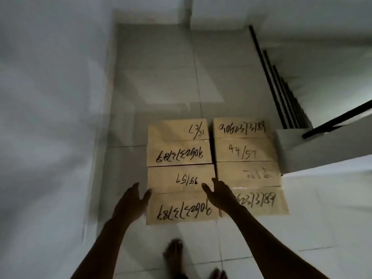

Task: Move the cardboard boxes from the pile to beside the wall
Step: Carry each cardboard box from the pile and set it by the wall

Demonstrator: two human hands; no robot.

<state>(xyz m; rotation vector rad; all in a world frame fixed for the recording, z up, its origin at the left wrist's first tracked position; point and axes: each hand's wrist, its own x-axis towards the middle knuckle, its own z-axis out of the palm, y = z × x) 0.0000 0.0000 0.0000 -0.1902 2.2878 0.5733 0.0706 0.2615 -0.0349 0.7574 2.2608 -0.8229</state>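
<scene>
Several brown cardboard boxes with black handwritten numbers stand on the tiled floor in two columns. The near-left box (181, 195) reads 35/57 on top. Behind it stands the far-left box (179, 142). The right column holds a far box (244, 138) marked 44/57 and a near box (255, 189). My left hand (130, 202) is spread open at the left edge of the near-left box. My right hand (220, 193) is open over its right edge, where the two columns meet. Neither hand grips anything.
A white wall (50, 117) runs along the left, with a strip of bare tile between it and the boxes. A staircase with a black railing (281, 87) drops away at the right. A low white ledge (302, 150) sits right of the boxes. My bare feet (173, 256) stand on the tiles below.
</scene>
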